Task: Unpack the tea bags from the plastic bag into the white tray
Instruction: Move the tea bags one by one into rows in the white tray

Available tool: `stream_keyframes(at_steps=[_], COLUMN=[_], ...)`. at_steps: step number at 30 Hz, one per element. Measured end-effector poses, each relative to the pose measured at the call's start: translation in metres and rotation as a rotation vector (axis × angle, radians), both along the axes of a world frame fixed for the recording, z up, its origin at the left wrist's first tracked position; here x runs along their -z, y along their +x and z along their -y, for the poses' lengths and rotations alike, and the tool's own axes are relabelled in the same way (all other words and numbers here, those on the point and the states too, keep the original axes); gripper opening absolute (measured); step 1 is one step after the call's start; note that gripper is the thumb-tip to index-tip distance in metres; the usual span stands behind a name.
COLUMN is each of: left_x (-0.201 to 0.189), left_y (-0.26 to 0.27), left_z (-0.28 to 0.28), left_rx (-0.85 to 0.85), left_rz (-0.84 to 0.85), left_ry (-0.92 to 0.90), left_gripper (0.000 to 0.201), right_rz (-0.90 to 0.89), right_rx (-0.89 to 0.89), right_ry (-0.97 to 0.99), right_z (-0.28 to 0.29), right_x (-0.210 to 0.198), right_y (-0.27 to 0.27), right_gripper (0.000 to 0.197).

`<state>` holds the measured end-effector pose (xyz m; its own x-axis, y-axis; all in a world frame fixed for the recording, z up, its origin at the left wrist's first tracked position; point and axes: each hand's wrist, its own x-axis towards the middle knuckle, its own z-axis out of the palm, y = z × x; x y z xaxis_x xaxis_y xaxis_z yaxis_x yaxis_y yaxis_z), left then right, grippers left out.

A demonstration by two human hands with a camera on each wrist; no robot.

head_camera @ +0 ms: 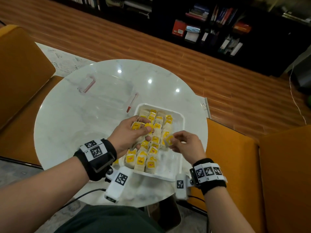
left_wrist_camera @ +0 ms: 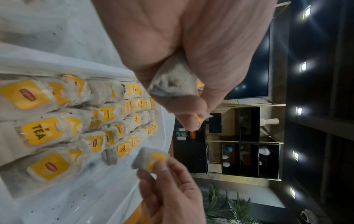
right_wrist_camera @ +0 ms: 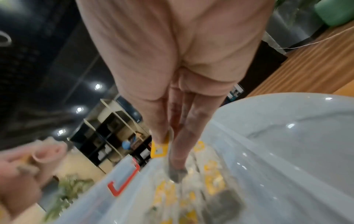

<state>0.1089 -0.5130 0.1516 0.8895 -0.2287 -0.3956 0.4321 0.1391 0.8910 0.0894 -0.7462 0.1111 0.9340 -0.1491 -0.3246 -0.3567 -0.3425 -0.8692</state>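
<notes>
The white tray [head_camera: 182,122] sits on the round marble table and holds rows of tea bags [head_camera: 140,161] with yellow tags. My left hand [head_camera: 134,132] hovers over the tray's left side and grips a small bunch of tea bags [left_wrist_camera: 173,81]. My right hand [head_camera: 178,140] is over the tray's right side and pinches a single tea bag [head_camera: 168,141] by thumb and fingertips; that same tea bag [left_wrist_camera: 148,159] shows in the left wrist view. The clear plastic bag [head_camera: 107,91] with a red zip strip lies flat beyond the tray.
The round marble table [head_camera: 67,118] is ringed by orange chairs [head_camera: 235,157]. A dark bookshelf [head_camera: 210,26] stands far behind on the wooden floor. A cable [head_camera: 84,194] runs off the table's near edge.
</notes>
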Motion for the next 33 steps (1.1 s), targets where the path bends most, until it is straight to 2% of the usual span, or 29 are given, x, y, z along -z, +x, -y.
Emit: stream_keyframes(at_steps=[6, 11, 19, 26, 33], left_x=[0.007, 0.008, 0.010, 0.013, 0.011], left_y=[-0.001, 0.001, 0.002, 0.004, 0.004], left_z=[-0.009, -0.014, -0.023, -0.023, -0.020], left_rx=[-0.013, -0.003, 0.004, -0.006, -0.020], left_rz=[-0.023, -0.043, -0.069, -0.053, -0.052], left_ry=[-0.001, -0.020, -0.036, -0.040, -0.045], left_gripper=[0.019, 0.017, 0.014, 0.013, 0.014], right_rz=[-0.194, -0.247, -0.239, -0.305, -0.229], right_rx=[-0.387, -0.479, -0.418, -0.506, -0.440], right_ry=[-0.488, -0.708, -0.733, -0.706, -0.846], right_z=[-0.005, -0.013, -0.020, -0.014, -0.022], right_x=[0.038, 0.050, 0.052, 0.047, 0.049], right_y=[0.020, 0.037, 0.045, 0.042, 0.048], right_gripper=[0.016, 0.017, 0.020, 0.012, 0.013])
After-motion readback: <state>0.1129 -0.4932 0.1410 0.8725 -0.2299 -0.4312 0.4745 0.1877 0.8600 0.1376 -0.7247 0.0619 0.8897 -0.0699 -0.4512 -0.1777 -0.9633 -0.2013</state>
